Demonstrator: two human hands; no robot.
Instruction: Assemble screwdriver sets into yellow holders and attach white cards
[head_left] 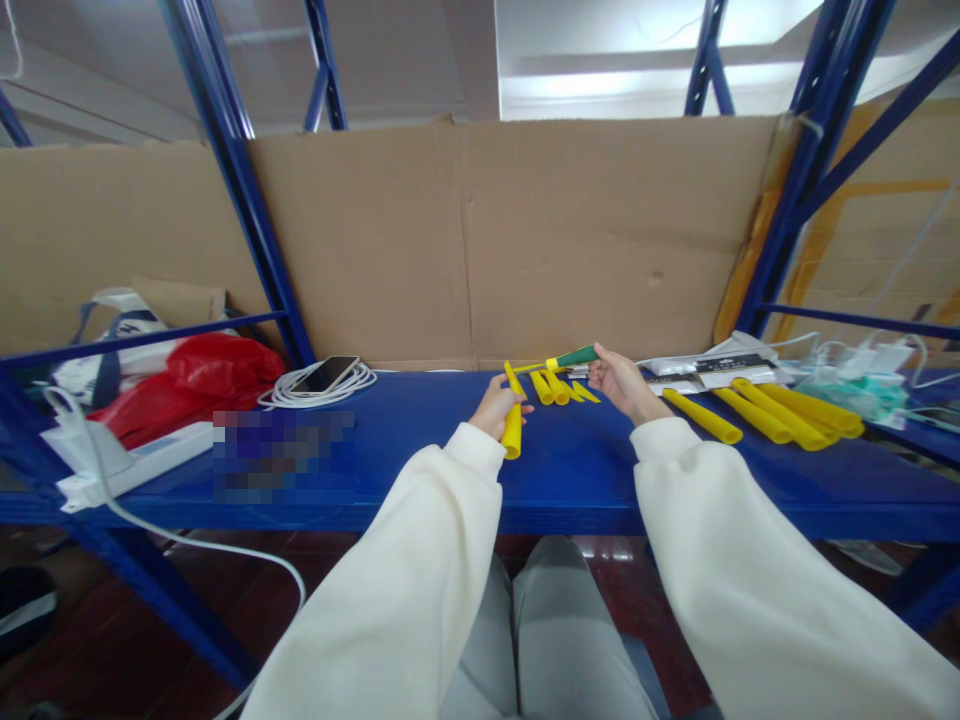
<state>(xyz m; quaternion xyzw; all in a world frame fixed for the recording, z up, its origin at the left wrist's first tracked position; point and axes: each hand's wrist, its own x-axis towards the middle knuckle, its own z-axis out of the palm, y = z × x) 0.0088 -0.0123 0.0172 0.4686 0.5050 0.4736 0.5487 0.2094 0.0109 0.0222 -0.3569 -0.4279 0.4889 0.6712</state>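
My left hand (491, 406) is closed around a yellow tapered tube (512, 432), its wider end pointing down toward me. My right hand (621, 382) pinches the rear end of a screwdriver-like tool (576, 357) with a green handle, a yellow collar and a thin yellowish shaft. The shaft points left, and its tip is at the upper part of the tube; whether it touches is unclear. Behind and between my hands, several shorter yellow pieces (556, 388) lie on the blue shelf (420, 440).
Several long yellow tubes (787, 415) lie at the right, near flat black-and-white packages (735, 370). To the left are a phone (328, 374) on a coiled white cable (281, 391), a red plastic bag (217, 380) and a white power strip (161, 455). Cardboard (375, 250) stands behind the shelf.
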